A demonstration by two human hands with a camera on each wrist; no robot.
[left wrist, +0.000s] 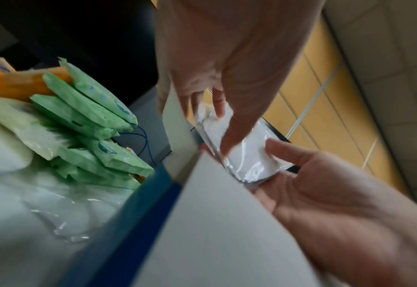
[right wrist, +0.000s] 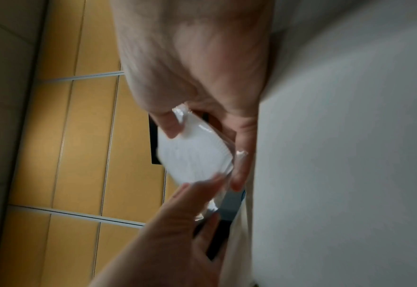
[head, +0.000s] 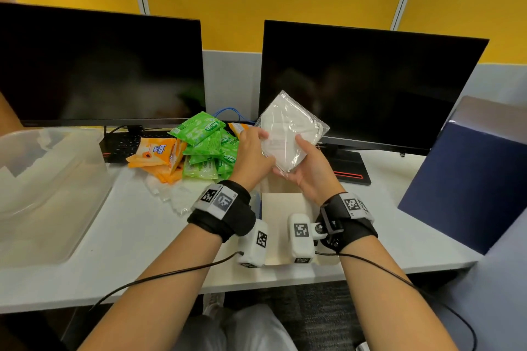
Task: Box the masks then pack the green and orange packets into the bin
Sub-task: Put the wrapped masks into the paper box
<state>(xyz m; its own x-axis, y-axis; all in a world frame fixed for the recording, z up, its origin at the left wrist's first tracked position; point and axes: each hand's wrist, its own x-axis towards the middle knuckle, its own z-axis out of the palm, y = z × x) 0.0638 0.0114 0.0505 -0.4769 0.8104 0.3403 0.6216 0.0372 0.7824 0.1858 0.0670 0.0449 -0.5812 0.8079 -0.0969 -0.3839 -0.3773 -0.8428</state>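
A small stack of white masks [head: 291, 128] in clear wrappers is held tilted above the open box [head: 281, 208], whose cream inside shows on the desk between my wrists. My left hand [head: 256, 145] grips the stack's left edge. My right hand [head: 302, 162] cups it from below with the thumb on top. The left wrist view shows the masks [left wrist: 246, 161] between my left hand [left wrist: 209, 108] and right hand [left wrist: 300, 170], over the box flap [left wrist: 214, 223]. Green packets [head: 208, 145] and orange packets [head: 156, 154] lie piled to the left. More wrapped masks [head: 176, 196] lie on the desk.
A clear plastic bin [head: 48, 179] stands at the left end of the desk. Two dark monitors [head: 99, 65] stand behind, with a keyboard [head: 122, 145] under the left one. A dark blue panel [head: 470, 179] rises at the right.
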